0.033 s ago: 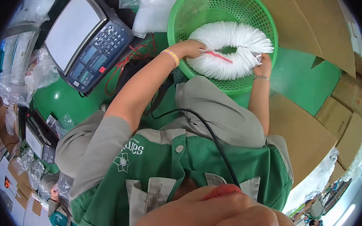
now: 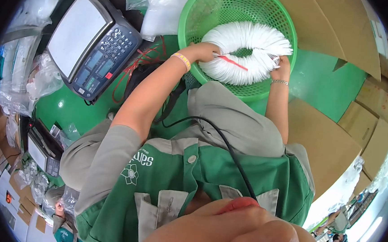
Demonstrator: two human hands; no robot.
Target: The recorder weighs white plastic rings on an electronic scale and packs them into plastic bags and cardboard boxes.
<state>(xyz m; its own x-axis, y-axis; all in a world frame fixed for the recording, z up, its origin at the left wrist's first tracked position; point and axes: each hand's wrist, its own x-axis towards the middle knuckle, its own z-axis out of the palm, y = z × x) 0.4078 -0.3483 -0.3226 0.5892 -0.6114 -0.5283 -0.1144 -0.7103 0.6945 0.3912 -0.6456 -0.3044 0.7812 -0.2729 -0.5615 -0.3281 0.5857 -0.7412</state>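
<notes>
White bundle [image 2: 257,69]: I see it ring-shaped inside the green basket [image 2: 256,6], upper centre of the frame.
Left hand [image 2: 205,53]: fingertips pinched on the bundle's left edge.
Right hand [image 2: 282,69]: fingers closed on its right edge.
Room: I note green floor [image 2: 318,80] between basket and cardboard [image 2: 320,150], right; scale [image 2: 95,46] apart, upper left.

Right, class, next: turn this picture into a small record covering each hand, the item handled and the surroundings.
Left hand: at left edge of white bundle; wristband worn
Right hand: at bundle's right edge; bracelet worn
Bundle shape: ring of many thin pieces; red strip across lower left
Bundle position: in or just above green perforated basket
Left of basket: weighing scale
Right of basket: cardboard
</notes>
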